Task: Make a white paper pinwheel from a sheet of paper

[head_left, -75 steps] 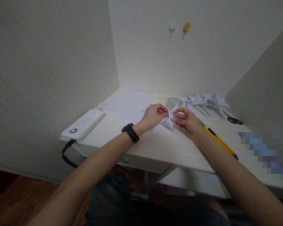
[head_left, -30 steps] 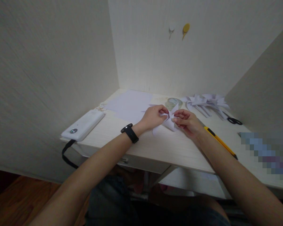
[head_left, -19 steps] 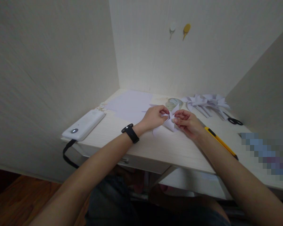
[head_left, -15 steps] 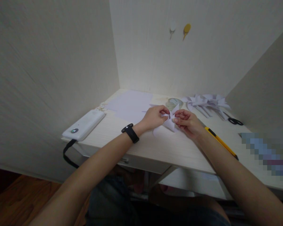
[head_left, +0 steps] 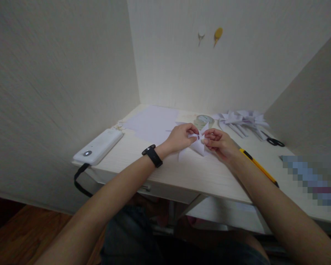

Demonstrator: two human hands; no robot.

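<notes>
Head view, edges: your surface point(head_left: 193, 173) ends at its front edge just below your wrists; walls close it off at the left, the back and the right.
Head view, open room: the bare strip of surface lies between your hands and the front edge, and a smaller patch to the left of your left wrist.
Left hand: your left hand point(head_left: 179, 137) is closed in a pinch on the left side of the folded white paper piece point(head_left: 198, 144); a black wristband point(head_left: 152, 155) sits on that wrist.
Right hand: your right hand point(head_left: 220, 143) pinches the same paper piece from the right, fingertips almost meeting those of the left.
Paper piece: held between both hands near the middle of the surface, its lower points at or just over the top; I cannot tell whether they touch.
Left side: a white device point(head_left: 98, 146) lies at the left corner, a black strap hanging over the edge.
Behind the hands: flat paper sheets point(head_left: 153, 120) to the back left, a tape roll point(head_left: 204, 120) just behind your fingers.
Right side: a yellow utility knife point(head_left: 257, 166) lies just beside your right forearm; a pile of folded paper pieces point(head_left: 241, 119) and black scissors point(head_left: 275, 141) sit further back.
Wall: two hooks point(head_left: 209, 34) on the back wall, one white, one yellow.
Counts: one knife, one pair of scissors, one tape roll, one device; the pile is too blurred to count.
</notes>
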